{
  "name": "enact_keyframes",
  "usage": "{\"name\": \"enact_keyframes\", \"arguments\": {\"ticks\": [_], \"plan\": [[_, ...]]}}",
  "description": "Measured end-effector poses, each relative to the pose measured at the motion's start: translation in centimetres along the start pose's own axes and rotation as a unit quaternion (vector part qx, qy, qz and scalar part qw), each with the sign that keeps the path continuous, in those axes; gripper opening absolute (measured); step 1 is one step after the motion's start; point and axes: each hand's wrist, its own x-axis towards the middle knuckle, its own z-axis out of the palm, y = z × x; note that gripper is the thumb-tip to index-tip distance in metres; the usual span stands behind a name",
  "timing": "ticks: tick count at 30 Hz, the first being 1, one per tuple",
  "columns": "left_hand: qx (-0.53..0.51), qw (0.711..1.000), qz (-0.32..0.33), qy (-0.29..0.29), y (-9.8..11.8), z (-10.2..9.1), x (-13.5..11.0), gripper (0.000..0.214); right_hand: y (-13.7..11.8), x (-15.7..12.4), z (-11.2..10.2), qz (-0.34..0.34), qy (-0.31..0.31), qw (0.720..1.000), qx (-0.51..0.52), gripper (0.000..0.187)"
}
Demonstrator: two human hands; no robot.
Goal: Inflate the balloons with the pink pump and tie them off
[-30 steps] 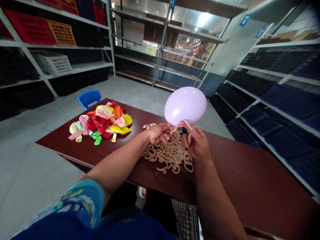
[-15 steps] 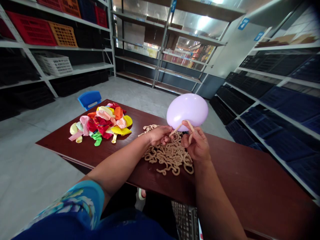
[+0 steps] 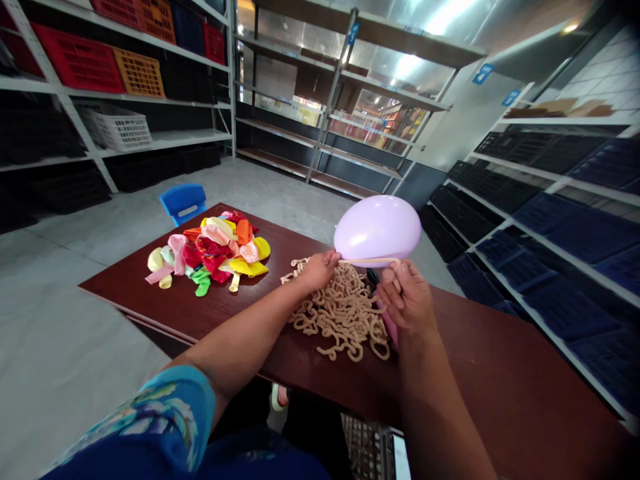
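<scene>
A blown-up lilac balloon [image 3: 377, 227] floats above the far side of the table, its neck end at my left hand [image 3: 321, 270]. My left hand is closed, pinching that neck together with one end of a beige cord [image 3: 370, 261]. The cord runs straight and taut across the front of the balloon to my right hand [image 3: 409, 293], whose closed fingers grip its other part. Below both hands lies a tangled heap of similar beige cords [image 3: 335, 313]. Something pink [image 3: 391, 327], partly hidden, shows beside my right wrist.
A pile of uninflated coloured balloons [image 3: 213, 250] lies on the left of the dark red table [image 3: 480, 347]. Behind it stands a blue chair [image 3: 183, 202]. Shelving with crates [image 3: 80, 60] lines the room. A small black object [image 3: 373, 276] sits behind the cords.
My right hand has moved right and slightly down, drawing the looped cord out straight. My left hand stays at the balloon's neck. The view has shifted slightly.
</scene>
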Motion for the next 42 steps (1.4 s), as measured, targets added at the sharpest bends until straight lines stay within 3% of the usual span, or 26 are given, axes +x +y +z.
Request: {"name": "enact_keyframes", "arguments": {"ticks": [3,7,10,13,16,19,21,23,25,27,30,33,35,37,39,42], "plan": [[0.092,0.993,0.06,0.051,-0.3,-0.6,0.4,0.023,-1.8,0.5,1.2,-0.028,-0.024,0.998,-0.053,0.014],[0.137,0.984,0.089,0.065,-0.6,-0.7,0.5,0.023,-4.6,2.4,4.5,-0.084,-0.068,0.986,-0.124,0.015],[0.141,0.984,0.077,0.079,-0.7,-0.9,0.6,0.023,-6.2,4.1,6.8,-0.105,-0.11,0.981,-0.123,0.018],[0.138,0.982,0.046,0.119,-0.7,-1.6,1.0,0.023,-7.0,4.9,7.3,-0.107,-0.136,0.978,-0.119,0.019],[0.143,0.98,0.013,0.137,-0.6,-2.2,1.3,0.021,-7.1,4.8,6.5,-0.107,-0.151,0.974,-0.134,0.018],[0.135,0.984,0.004,0.118,-0.5,-2.3,1.3,0.021,-6.6,5.2,6.9,-0.146,-0.136,0.968,-0.152,0.017],[0.125,0.987,0.017,0.101,-0.4,-1.9,1.1,0.021,-5.9,6.3,8.5,-0.179,-0.144,0.957,-0.178,0.02],[0.099,0.991,0.023,0.084,-0.4,-1.5,1.0,0.022,-5.0,7.9,10.8,-0.18,-0.198,0.938,-0.222,0.028],[0.016,0.998,-0.01,0.064,-0.3,-1.1,0.9,0.023,-4.1,9.4,12.6,-0.16,-0.261,0.909,-0.284,0.045],[-0.094,0.993,-0.062,0.044,0.0,-0.8,0.8,0.025,-3.6,9.8,13.4,-0.149,-0.273,0.89,-0.334,0.059],[-0.21,0.973,-0.093,0.022,0.9,-0.8,0.7,0.022,-3.2,7.9,11.9,-0.14,-0.228,0.908,-0.322,0.044],[-0.341,0.933,-0.115,-0.012,2.1,-1.2,0.4,0.018,-1.8,4.8,8.5,-0.117,-0.078,0.938,-0.317,0.038],[-0.415,0.899,-0.134,-0.046,2.7,-1.5,0.2,0.017,0.2,3.4,6.3,-0.063,0.011,0.951,-0.304,0.037],[-0.444,0.879,-0.151,-0.079,3.2,-1.7,-0.1,0.017,2.7,2.9,4.9,0.006,0.061,0.964,-0.259,0.033],[-0.459,0.862,-0.178,-0.12,3.6,-1.7,-0.4,0.017,5.0,3.0,4.1,0.069,0.07,0.979,-0.179,0.032],[-0.487,0.822,-0.219,-0.198,4.0,-1.7,-0.8,0.018,7.3,3.2,4.1,0.108,0.024,0.993,-0.039,0.037]]}}
